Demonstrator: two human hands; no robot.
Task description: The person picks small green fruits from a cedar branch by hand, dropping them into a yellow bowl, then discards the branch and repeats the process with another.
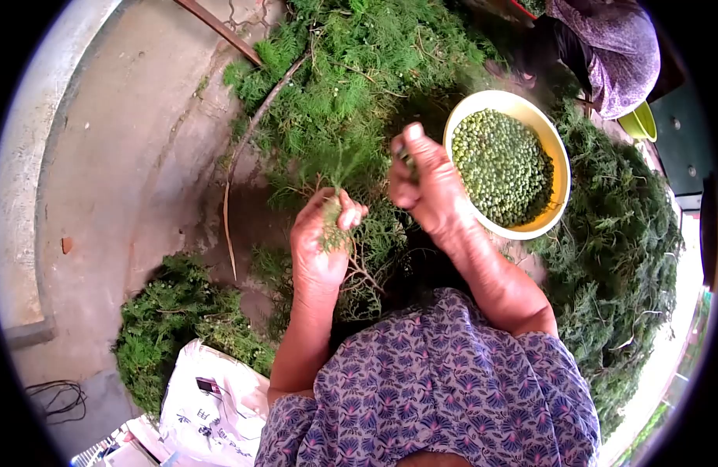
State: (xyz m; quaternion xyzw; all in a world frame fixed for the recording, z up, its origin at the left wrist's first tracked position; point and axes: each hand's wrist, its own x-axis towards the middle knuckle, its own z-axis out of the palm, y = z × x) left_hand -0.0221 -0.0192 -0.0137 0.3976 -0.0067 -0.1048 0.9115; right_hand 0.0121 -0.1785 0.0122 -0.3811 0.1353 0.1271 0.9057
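My left hand (324, 229) is closed around a thin evergreen sprig (333, 233), whose feathery green tips stick out above and below the fingers. My right hand (431, 175) is raised just left of the yellow basin (563, 167), its fingers curled and thumb up. Something small and green shows between those fingers, apparently green seed cones, partly hidden. The basin is filled with many round green seed cones (503, 167). Below and between the hands lie cut branches (367, 272) with bare twigs.
A large heap of evergreen branches (359, 70) lies ahead, another pile (608, 257) at right, and a smaller one (176, 319) at lower left. A white sack (211, 401) is near my left side. Another person (616, 50) sits at upper right beside a yellow-green bucket (641, 123).
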